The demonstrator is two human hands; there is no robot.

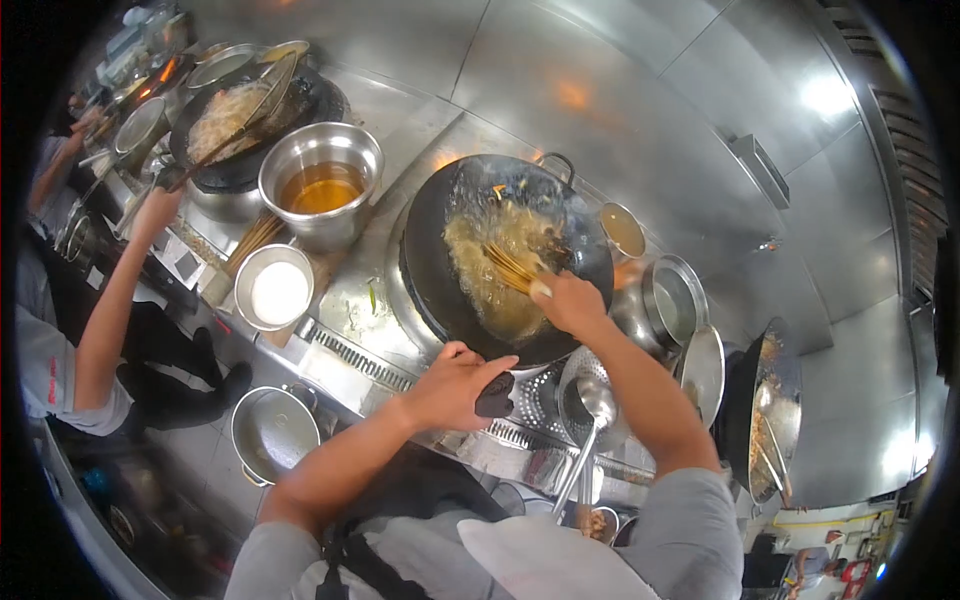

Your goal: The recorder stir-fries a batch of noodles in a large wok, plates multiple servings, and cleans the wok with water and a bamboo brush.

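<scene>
A large black wok (431,247) sits over the stove before me, tilted, with murky yellowish liquid (487,300) and food bits in it. My right hand (574,304) grips a bamboo wok brush (508,268), its bristles down in the liquid. At the near rim, my left hand (450,386) is closed around a dark, cloth-like wrap (495,396) where the wok's handle would be; the handle itself is hidden. Just right of that hand, a steel ladle (596,405) rests on a perforated strainer (566,375).
To the left stand a steel pot of amber liquid (360,150) and a pot of white contents (244,281). Beyond them, a co-worker's hand (157,210) holds a strainer over another wok (307,105). Steel bowls (697,292) and a used wok (735,405) lie right.
</scene>
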